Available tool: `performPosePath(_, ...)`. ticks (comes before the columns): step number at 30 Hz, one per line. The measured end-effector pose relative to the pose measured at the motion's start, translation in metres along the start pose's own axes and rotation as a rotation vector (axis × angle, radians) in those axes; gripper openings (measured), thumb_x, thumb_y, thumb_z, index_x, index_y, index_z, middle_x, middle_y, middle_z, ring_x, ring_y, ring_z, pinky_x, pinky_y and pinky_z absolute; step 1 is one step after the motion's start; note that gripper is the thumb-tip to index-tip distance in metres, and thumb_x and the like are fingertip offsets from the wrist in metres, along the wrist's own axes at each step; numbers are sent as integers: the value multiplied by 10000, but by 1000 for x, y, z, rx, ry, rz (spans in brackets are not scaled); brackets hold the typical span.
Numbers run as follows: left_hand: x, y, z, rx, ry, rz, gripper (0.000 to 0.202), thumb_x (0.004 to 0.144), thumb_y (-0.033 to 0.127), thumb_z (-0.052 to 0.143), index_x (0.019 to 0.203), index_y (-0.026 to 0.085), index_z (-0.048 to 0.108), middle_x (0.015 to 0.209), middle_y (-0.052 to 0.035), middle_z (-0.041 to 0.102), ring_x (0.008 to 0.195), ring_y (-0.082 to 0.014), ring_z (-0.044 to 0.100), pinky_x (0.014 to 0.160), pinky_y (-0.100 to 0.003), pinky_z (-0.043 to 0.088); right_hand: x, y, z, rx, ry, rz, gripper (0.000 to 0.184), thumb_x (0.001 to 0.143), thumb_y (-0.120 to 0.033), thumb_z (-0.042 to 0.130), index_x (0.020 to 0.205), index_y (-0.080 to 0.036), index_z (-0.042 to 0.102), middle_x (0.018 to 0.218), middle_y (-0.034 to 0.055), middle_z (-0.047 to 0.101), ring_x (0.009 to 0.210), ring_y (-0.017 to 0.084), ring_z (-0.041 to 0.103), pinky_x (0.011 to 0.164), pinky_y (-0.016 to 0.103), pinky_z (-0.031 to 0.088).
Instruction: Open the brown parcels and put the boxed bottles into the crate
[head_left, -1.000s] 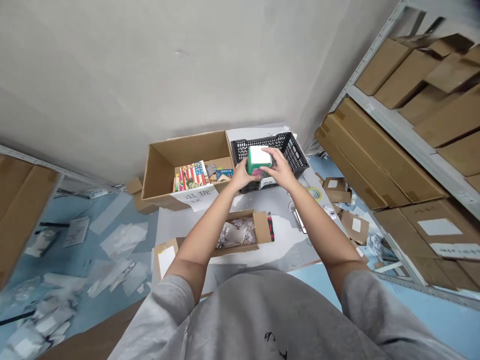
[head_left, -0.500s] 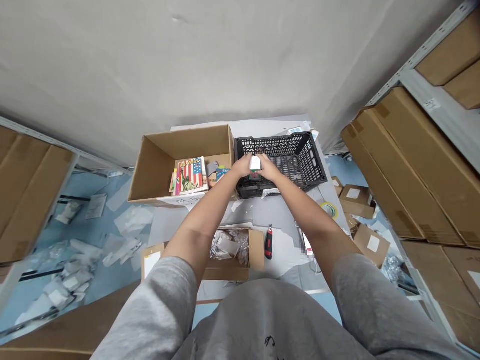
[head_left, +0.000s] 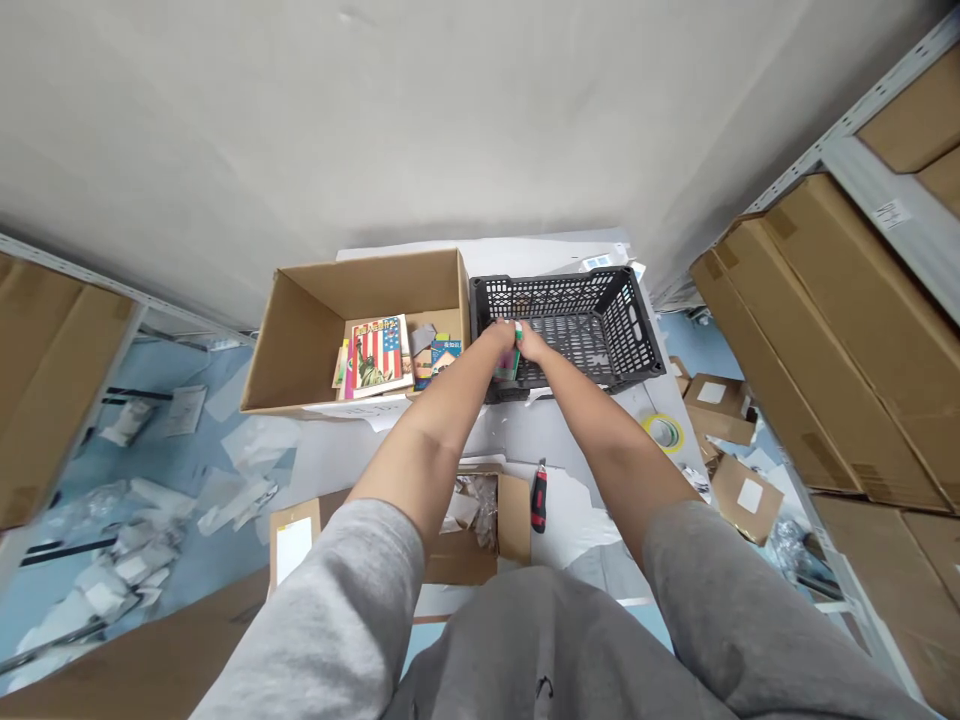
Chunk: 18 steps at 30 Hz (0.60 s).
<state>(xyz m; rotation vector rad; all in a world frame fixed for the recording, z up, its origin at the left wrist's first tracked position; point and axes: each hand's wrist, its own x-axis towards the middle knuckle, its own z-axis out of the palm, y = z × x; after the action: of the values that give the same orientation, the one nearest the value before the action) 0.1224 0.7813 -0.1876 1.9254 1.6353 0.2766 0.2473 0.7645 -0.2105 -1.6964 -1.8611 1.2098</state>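
Note:
Both my hands are together over the left end of a black plastic crate (head_left: 641,340). Between them they grip a small green-and-pink item (head_left: 507,366) with a white part on top; whether it is a book or a box I cannot tell. My left hand (head_left: 499,334) closes on its left side, and my right hand (head_left: 531,343) closes on its right. The item's lower part sits inside the crate, near the front wall. Fingers hide much of it. Just left of the crate is an open cardboard box (head_left: 300,310) holding several books, one with a flag-and-statue cover (head_left: 376,352).
Nearer me lies a small open carton (head_left: 515,515) with crumpled packing, beside a red-and-black utility knife (head_left: 539,497). A roll of yellow tape (head_left: 664,432) lies on the right of the table. Shelves with cartons (head_left: 817,330) flank both sides; packing scraps (head_left: 135,570) litter the floor.
The held item has turned, so its green-and-pink side shows more and its white top less. My hands have shifted slightly lower and closer together. The view has moved a little.

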Motion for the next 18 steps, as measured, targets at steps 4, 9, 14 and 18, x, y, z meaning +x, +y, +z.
performPosePath(4,1,10,10,104,-67,-89,682,805,349,798,1401,74,612,1571,-303,460,1487,-425,415,1193,-552,379,3,-1,5,29,-11,178,759,955,-248,666,1601,-87,302,1252,204,733,1079,263,701,1016,421,555)
performPosePath(9,-3,10,11,146,-60,-182,862,847,351,731,1592,43,423,1660,-338,329,1608,-445,197,1252,-610,234,-6,3,12,34,-151,177,588,938,-395,728,1428,-107,576,1229,209,751,970,302,727,829,456,641)
performPosePath(14,-6,13,6,184,-109,-212,868,829,336,710,1598,37,441,1659,-347,339,1614,-463,184,1250,-655,197,-13,1,11,-96,-233,100,295,885,-192,730,1163,-97,752,1293,214,748,1090,341,727,957,423,591)
performPosePath(18,-23,31,-2,225,-171,-207,640,828,225,720,1421,3,623,1491,-358,533,1471,-452,447,1193,-560,353,-22,-9,0,-158,-216,90,257,858,-105,699,1101,-110,784,1296,210,749,1240,367,679,1081,401,502)
